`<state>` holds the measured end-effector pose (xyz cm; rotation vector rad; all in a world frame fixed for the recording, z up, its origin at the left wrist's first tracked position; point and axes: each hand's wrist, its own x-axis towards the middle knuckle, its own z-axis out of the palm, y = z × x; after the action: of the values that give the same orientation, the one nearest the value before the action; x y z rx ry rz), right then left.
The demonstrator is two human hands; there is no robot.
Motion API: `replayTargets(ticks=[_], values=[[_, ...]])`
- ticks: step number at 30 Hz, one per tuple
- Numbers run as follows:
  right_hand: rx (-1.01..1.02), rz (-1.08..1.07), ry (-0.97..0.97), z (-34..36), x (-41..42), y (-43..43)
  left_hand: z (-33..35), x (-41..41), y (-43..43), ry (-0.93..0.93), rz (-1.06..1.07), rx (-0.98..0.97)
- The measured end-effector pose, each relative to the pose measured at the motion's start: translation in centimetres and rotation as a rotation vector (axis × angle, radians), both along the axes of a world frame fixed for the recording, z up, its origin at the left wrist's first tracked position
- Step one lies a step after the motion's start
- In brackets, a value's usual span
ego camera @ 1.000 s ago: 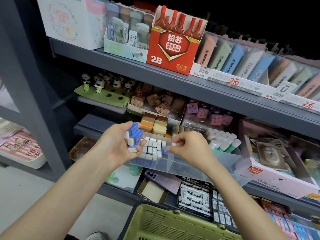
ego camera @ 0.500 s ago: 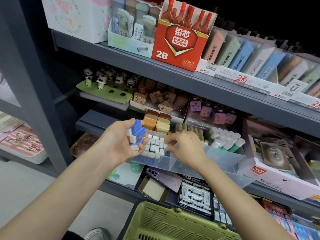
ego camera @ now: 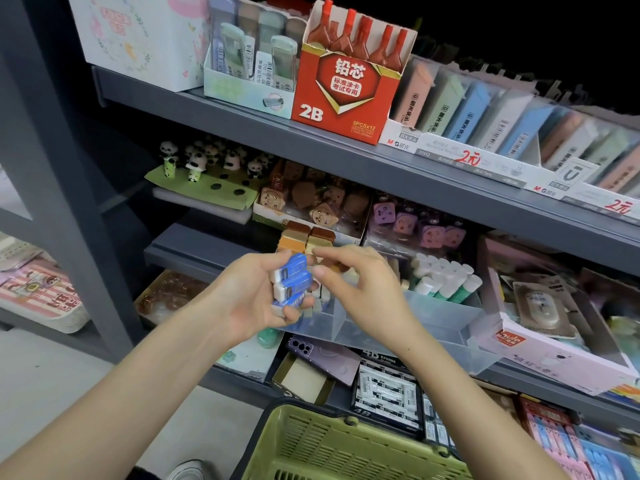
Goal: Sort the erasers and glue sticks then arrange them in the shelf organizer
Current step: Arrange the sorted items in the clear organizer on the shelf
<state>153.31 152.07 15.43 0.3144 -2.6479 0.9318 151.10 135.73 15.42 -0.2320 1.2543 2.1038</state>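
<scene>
While my left hand clamps a stack of blue-sleeved erasers between thumb and curled fingers, my right hand sits just beside it. Its thumb and forefinger are bent toward the top of the stack. Whether they have already pinched an eraser or only touch its end, I cannot tell from this view.

I judge these erasers light and slightly rubbery, but the paper sleeves look slick. A stack squeezed only at its ends could fan out or shed its middle pieces. I would draw one off at a time, pinching across the sleeve's long sides rather than the bare white tip, and keep firm pressure on the rest.

Directly below both hands is the clear shelf organizer, standing on the shelf. Small white erasers already stand packed in its left compartment, partly hidden by my fingers. In its far right part the glue sticks stand upright, caps up. They look rigid, light and round, and likely to roll if laid flat, so I would take them by the barrel. Behind the organizer sit stacked brown erasers, and a green basket is low in front.
</scene>
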Motion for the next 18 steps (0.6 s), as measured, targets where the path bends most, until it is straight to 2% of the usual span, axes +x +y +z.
replayTargets(ticks=[4, 7, 10, 15, 18], values=[[0.078, 0.062, -0.039, 0.9, 0.4, -0.8, -0.1, 0.5, 0.4, 0.047, -0.114, -0.01], [0.047, 0.085, -0.058, 1.0, 0.8, -0.7, -0.3, 0.5, 0.5, 0.006, -0.158, -0.013], [-0.109, 0.071, -0.071, 1.0, 1.2, 0.0, -0.2, 0.3, 0.2, -0.039, -0.132, 0.018], [-0.564, 0.02, -0.199, 0.7, 1.9, 0.7, 0.0, 0.3, 0.2, -0.042, -0.192, 0.086], [-0.655, -0.008, -0.16, 0.2, 2.2, 0.5, -0.1, 0.8, 0.8, -0.01, -0.204, 0.045]])
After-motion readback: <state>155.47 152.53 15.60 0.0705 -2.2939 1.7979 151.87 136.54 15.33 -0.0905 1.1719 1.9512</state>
